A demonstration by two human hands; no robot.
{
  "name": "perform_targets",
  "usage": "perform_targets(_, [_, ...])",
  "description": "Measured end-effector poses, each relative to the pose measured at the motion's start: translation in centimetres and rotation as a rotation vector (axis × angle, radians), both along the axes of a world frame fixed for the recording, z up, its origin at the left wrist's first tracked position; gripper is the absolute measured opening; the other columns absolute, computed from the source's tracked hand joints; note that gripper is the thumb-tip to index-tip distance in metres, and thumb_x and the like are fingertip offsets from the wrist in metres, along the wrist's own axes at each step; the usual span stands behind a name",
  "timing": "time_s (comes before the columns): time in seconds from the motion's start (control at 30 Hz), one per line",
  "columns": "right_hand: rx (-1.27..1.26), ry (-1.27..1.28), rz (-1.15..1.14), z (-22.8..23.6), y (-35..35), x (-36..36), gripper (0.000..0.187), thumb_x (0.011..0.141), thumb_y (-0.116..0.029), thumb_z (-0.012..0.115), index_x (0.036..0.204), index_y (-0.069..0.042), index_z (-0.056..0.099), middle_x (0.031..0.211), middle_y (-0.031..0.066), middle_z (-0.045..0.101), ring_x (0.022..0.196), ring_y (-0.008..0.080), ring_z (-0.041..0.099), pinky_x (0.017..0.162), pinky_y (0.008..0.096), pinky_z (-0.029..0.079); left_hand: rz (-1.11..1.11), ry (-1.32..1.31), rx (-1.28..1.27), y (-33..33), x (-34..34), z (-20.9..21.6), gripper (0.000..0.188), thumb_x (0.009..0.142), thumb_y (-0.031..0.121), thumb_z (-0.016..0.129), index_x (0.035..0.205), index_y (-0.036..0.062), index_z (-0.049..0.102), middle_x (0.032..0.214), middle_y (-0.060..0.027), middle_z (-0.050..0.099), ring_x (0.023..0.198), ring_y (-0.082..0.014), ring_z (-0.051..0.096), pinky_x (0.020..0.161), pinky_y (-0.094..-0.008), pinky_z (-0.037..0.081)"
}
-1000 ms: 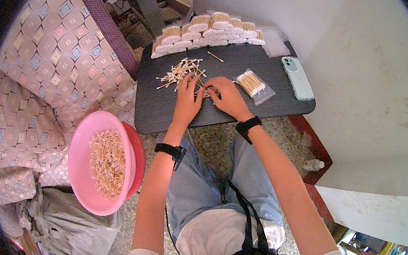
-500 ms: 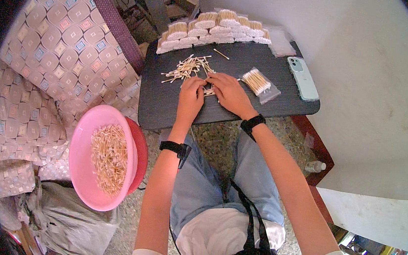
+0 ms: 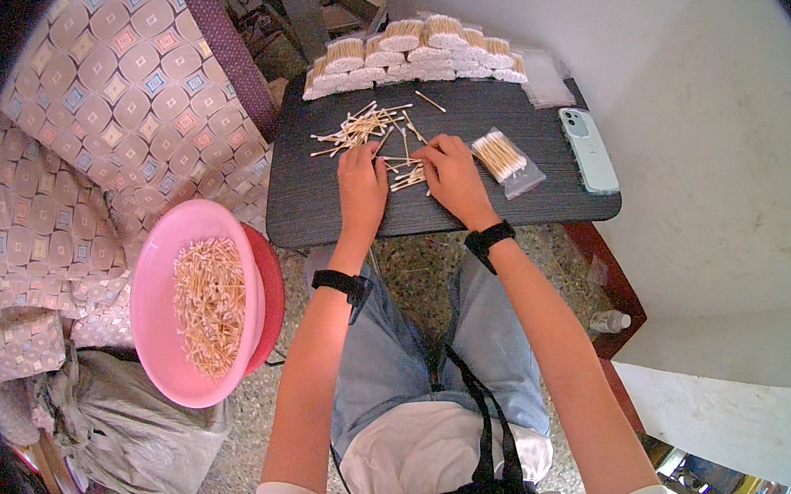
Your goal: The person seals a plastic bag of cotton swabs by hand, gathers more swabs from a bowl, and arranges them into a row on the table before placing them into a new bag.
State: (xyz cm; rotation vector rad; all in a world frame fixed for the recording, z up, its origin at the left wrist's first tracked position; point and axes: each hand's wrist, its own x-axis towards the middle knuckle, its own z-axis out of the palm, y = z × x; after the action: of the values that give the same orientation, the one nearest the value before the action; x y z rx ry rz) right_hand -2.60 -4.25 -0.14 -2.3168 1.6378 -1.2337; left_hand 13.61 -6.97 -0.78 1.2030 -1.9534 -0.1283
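Observation:
Loose cotton swabs (image 3: pixel 362 128) with wooden sticks lie in a heap on the dark table (image 3: pixel 308 204). My left hand (image 3: pixel 361 184) rests at the heap's near edge, its fingers bent down and loosely apart. To its right, my right hand (image 3: pixel 456 178) reaches over a smaller group of swabs (image 3: pixel 409 179), fingers apart and touching or just above them. Several swabs lie scattered between the two hands. Beside my right hand is a clear plastic bag of swabs (image 3: pixel 499 157). The undersides of my fingertips are hidden.
Bundles of packed swabs (image 3: pixel 425 55) are stacked along the far edge. Clear empty bags (image 3: pixel 549 88) and a white phone (image 3: pixel 589 152) lie on the right. A pink basin (image 3: pixel 149 303) of swabs stands lower left. A wall (image 3: pixel 709 203) borders the right side.
My hands have moved apart: the left slightly left, the right slightly up and right. Swabs between and under them now show loose on the table.

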Motion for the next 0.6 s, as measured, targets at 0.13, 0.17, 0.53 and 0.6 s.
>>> perform_targets(0.13, [-0.115, -0.030, 0.024, -0.19, -0.01, 0.20, 0.020, 0.082, -0.002, 0.054, 0.101, -0.002, 0.061, 0.102, 0.0144, 0.056, 0.100, 0.0322, 0.052, 0.088, 0.0392, 0.042, 0.076, -0.133, -0.196, 0.24, -0.08, 0.11, 0.021, 0.085, 0.008, 0.054, 0.105, 0.0032, 0.059, 0.102, -0.0148, 0.059, 0.099, -0.0336, 0.053, 0.092, -0.0427, 0.037])
perform_targets(0.17, [-0.125, -0.051, 0.031, -0.31, -0.05, 0.30, 0.021, 0.082, -0.002, 0.053, 0.102, -0.002, 0.060, 0.105, 0.0145, 0.057, 0.102, 0.0325, 0.052, 0.089, 0.0392, 0.042, 0.077, -0.133, -0.197, 0.15, 0.03, 0.05, 0.021, 0.085, 0.008, 0.054, 0.105, 0.0032, 0.059, 0.102, -0.0148, 0.059, 0.099, -0.0336, 0.053, 0.092, -0.0427, 0.037])
perform_targets(0.53, [0.053, -0.151, 0.125, -0.33, -0.21, 0.13, 0.020, 0.083, -0.002, 0.048, 0.101, -0.001, 0.055, 0.106, 0.0182, 0.058, 0.106, 0.0347, 0.052, 0.092, 0.0422, 0.041, -0.227, -0.183, -0.109, -0.32, -0.32, -0.18, 0.027, 0.090, 0.018, 0.051, 0.111, 0.0026, 0.058, 0.125, -0.0156, 0.053, 0.113, -0.0337, 0.049, 0.100, -0.0422, 0.035])
perform_targets(0.6, [0.114, -0.165, 0.109, -0.19, -0.20, 0.26, 0.018, 0.083, -0.002, 0.047, 0.100, -0.001, 0.054, 0.106, 0.0192, 0.058, 0.108, 0.0350, 0.052, 0.093, 0.0426, 0.040, -0.217, -0.160, -0.071, -0.36, -0.35, -0.26, 0.026, 0.090, 0.018, 0.051, 0.109, 0.0019, 0.058, 0.123, -0.0155, 0.054, 0.113, -0.0336, 0.050, 0.099, -0.0417, 0.036])
